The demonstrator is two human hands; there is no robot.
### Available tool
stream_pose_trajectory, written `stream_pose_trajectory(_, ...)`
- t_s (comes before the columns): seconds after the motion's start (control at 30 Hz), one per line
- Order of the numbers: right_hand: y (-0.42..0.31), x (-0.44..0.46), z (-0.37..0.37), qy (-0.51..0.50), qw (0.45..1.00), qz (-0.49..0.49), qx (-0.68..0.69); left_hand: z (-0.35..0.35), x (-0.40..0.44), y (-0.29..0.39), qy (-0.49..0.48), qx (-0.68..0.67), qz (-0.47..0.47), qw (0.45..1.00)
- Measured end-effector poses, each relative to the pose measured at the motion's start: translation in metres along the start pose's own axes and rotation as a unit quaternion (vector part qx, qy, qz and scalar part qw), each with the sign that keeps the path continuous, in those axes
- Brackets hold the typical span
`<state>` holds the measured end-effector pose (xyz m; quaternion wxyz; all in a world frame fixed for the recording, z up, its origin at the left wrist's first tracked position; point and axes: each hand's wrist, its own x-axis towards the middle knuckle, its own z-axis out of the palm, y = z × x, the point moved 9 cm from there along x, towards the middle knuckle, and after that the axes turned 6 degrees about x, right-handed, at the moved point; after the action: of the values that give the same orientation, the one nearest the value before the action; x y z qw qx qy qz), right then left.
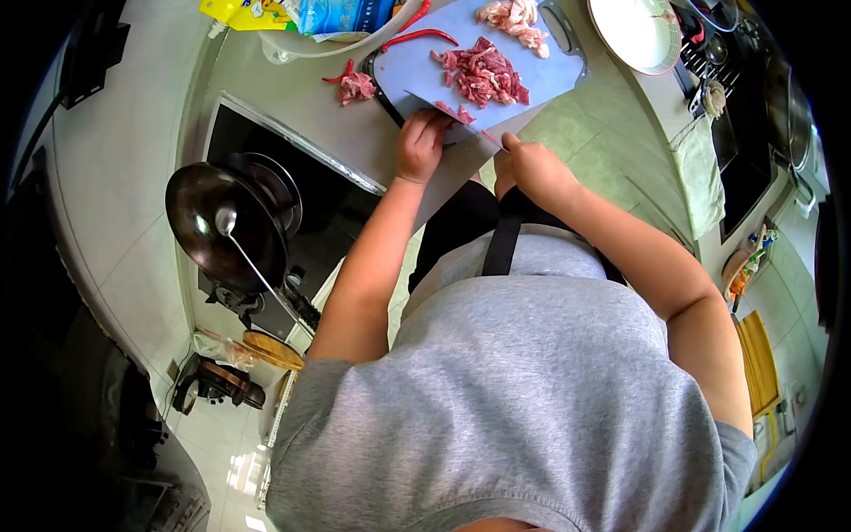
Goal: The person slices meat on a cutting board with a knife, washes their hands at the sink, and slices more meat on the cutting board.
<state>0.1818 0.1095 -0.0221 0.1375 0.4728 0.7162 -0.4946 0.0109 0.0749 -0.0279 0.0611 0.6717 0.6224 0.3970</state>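
Observation:
My right hand (539, 173) is closed around the handle of a knife (483, 136), whose thin blade slants up and left over the near edge of the blue cutting board (399, 62). Beside the blade, my left hand (420, 146) has its fingers curled down on a small piece of red meat (461, 113), partly hidden by the fingers and the blade. Farther up the board lies a pile of sliced red meat (486, 73). Pale, fatty slices (516, 22) sit near the board's handle. Red chilies (417, 37) rest across its left edge.
Left of the board, a lump of meat (356, 87) lies on the counter (306, 80). A bowl (390, 31) with packets stands at the back. On the stove to my left is a wok (199, 199) with a metal ladle (227, 221). A white basin (634, 31) stands right.

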Motion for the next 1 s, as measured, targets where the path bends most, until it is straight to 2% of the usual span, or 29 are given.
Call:
stream_pose_trajectory(0.07, -0.008, 0.017, 0.006, 0.003, 1.0, 0.014, -0.006, 0.004, -0.007, -0.004, -0.022, -0.004, -0.003, 1.0)
stream_pose_trajectory(0.13, -0.042, 0.052, 0.002, 0.045, 0.997, -0.056, 0.004, 0.012, -0.009, -0.002, -0.037, -0.005, 0.002, 0.999)
stream_pose_trajectory(0.23, -0.054, 0.06, -0.008, 0.014, 0.999, -0.05, 0.013, 0.016, -0.005, 0.014, -0.048, -0.019, -0.001, 0.999)
stream_pose_trajectory(0.27, -0.041, 0.064, -0.008, 0.023, 0.997, -0.074, 0.001, 0.014, -0.002, 0.015, -0.043, -0.022, -0.015, 0.999)
stream_pose_trajectory(0.37, -0.014, 0.052, -0.038, 0.047, 0.997, -0.051, -0.021, 0.007, 0.003, 0.006, -0.026, -0.026, -0.056, 0.998)
stream_pose_trajectory(0.47, -0.021, 0.036, -0.065, 0.078, 0.995, -0.059, 0.012, 0.007, 0.013, -0.021, -0.001, -0.019, -0.152, 0.988)
stream_pose_trajectory(0.57, -0.032, 0.028, -0.072, 0.106, 0.992, -0.071, 0.006, 0.0, 0.037, -0.021, -0.003, 0.004, -0.137, 0.991)
stream_pose_trajectory(0.6, -0.031, 0.025, -0.069, 0.105, 0.992, -0.071, 0.005, 0.003, 0.037, -0.025, -0.023, -0.013, -0.161, 0.987)
stream_pose_trajectory(0.73, -0.025, 0.012, -0.062, 0.099, 0.994, -0.035, -0.01, -0.013, 0.039, -0.012, 0.0, -0.008, -0.124, 0.992)
stream_pose_trajectory(0.8, -0.024, 0.007, -0.058, 0.101, 0.994, -0.024, -0.014, -0.023, 0.038, 0.003, 0.029, 0.018, -0.056, 0.998)
stream_pose_trajectory(1.0, -0.02, 0.006, -0.043, 0.059, 0.998, -0.009, -0.032, 0.003, 0.031, 0.007, -0.019, 0.023, -0.016, 0.999)
